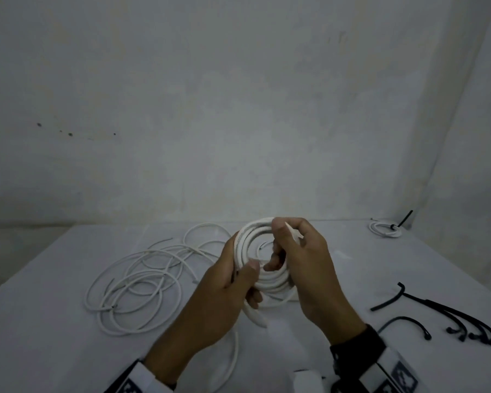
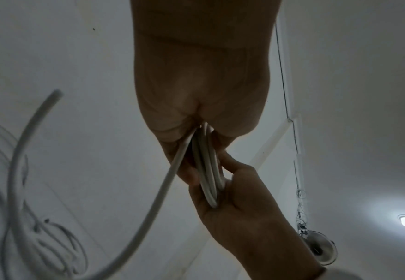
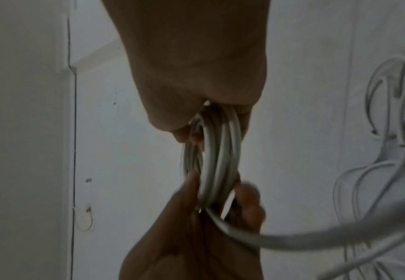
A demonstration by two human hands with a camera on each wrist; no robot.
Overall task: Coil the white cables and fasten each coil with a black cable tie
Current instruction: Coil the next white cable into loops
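Note:
Above the middle of the table I hold a white cable coil of several turns in both hands. My left hand grips its near left side, thumb on top. My right hand grips the right side, with fingers curled through the centre. The cable's free end sticks out below my left hand. The left wrist view shows the coil edge-on, pinched in my left hand. In the right wrist view my right hand clasps the coil. Black cable ties lie on the table at the right.
Loose white cables sprawl in loops on the white table to the left. A small coil bound with a black tie sits at the far right corner. A short white cable piece lies near the front edge. A wall stands behind.

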